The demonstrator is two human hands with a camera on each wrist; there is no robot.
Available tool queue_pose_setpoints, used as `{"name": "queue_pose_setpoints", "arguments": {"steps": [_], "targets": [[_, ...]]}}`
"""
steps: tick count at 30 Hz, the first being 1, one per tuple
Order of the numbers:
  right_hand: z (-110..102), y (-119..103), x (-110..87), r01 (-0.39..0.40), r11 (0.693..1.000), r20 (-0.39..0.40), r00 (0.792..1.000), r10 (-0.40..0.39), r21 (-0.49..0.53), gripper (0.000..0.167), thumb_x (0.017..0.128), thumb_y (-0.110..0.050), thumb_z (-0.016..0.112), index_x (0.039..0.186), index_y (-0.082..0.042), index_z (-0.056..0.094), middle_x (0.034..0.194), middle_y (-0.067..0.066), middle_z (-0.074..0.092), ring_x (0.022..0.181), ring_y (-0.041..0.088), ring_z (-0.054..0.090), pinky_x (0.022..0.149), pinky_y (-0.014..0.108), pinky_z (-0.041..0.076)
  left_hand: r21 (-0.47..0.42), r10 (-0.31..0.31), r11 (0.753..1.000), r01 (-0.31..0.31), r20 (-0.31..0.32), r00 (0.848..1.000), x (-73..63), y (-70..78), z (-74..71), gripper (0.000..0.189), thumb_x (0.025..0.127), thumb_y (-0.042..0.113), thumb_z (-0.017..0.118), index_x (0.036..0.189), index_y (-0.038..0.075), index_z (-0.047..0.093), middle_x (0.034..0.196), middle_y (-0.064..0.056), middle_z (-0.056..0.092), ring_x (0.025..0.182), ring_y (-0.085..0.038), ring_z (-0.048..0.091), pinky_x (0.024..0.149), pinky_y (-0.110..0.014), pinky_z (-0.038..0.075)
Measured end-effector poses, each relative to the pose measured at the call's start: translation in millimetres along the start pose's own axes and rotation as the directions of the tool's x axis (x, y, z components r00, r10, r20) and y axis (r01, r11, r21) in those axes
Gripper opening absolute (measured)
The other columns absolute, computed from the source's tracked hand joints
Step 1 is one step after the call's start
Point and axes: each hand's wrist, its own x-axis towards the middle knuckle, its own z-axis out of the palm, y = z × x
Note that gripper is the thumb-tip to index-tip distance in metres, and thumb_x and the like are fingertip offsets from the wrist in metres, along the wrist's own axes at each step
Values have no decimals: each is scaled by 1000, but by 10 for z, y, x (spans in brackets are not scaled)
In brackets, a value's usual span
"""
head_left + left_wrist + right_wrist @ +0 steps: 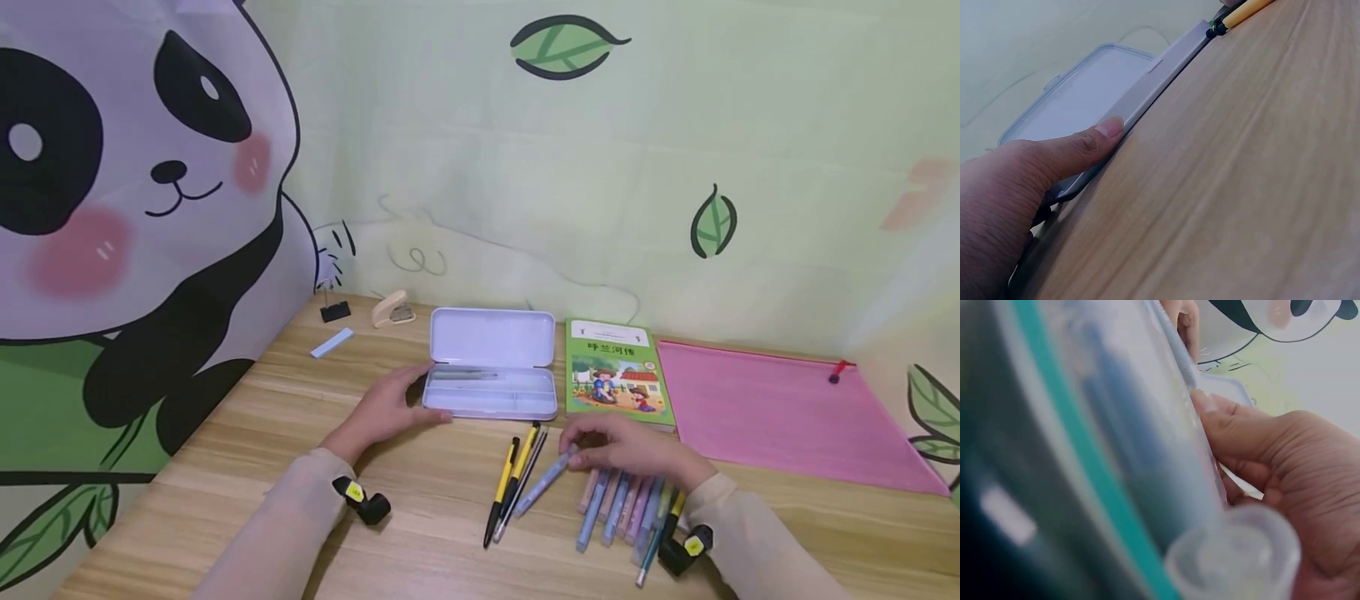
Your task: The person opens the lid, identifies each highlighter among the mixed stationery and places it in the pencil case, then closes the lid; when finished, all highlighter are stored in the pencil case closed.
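A pale lilac pencil case (pixel 491 410) lies with its lid raised, a few slim grey items (pixel 461 375) in its rear compartment. My left hand (pixel 386 406) holds its left end, the thumb along the front wall and the other fingers partly hidden behind. With thumb and fingertips my right hand (pixel 618 442) pinches the upper end of a blue pen (pixel 543 483), which slants toward me. Under and in front of that hand lie several pastel pens (pixel 617 510). Two yellow-and-black pens (pixel 506 483) and a thin dark pen (pixel 521 487) sit left of the blue pen.
A green book (pixel 618 371) lies right of the case, beside a pink zip pouch (pixel 787 417). At the back left are a stapler (pixel 392 310), a black binder clip (pixel 335 312) and a small blue strip (pixel 332 342). A teal pencil (pixel 651 550) is near the right wrist.
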Motion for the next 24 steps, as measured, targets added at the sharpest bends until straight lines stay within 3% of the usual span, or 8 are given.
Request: {"name": "queue_pose_setpoints", "arguments": {"steps": [10, 16, 24], "targets": [[-96, -73, -59, 64, 991, -117, 992, -50, 116, 19, 94, -20, 72, 112, -15, 72, 103, -1, 73, 87, 24, 68, 75, 33, 59, -3, -7, 1000, 7, 4, 1000, -4, 19, -6, 108, 71, 71, 78, 155, 15, 40, 156, -11, 43, 143, -33, 38, 117, -54, 30], [-204, -114, -99, 117, 968, -206, 976, -70, 224, 17, 95, -14, 70, 110, -6, 71, 98, 11, 73, 88, 38, 68, 77, 39, 60, 0, -7, 1000, 7, 4, 1000, -6, 23, -5, 108, 71, 70, 78, 155, 15, 40, 156, -11, 42, 144, -34, 37, 118, -55, 30], [-314, -192, -145, 121, 930, -352, 936, 10, 348, 20, 99, -15, 65, 113, 0, 67, 105, 24, 70, 97, 29, 70, 92, 48, 57, 5, -12, 1000, 12, 3, 1000, -4, 16, -9, 109, 70, 74, 76, 155, 15, 40, 156, -10, 42, 144, -33, 36, 118, -54, 29]]}}
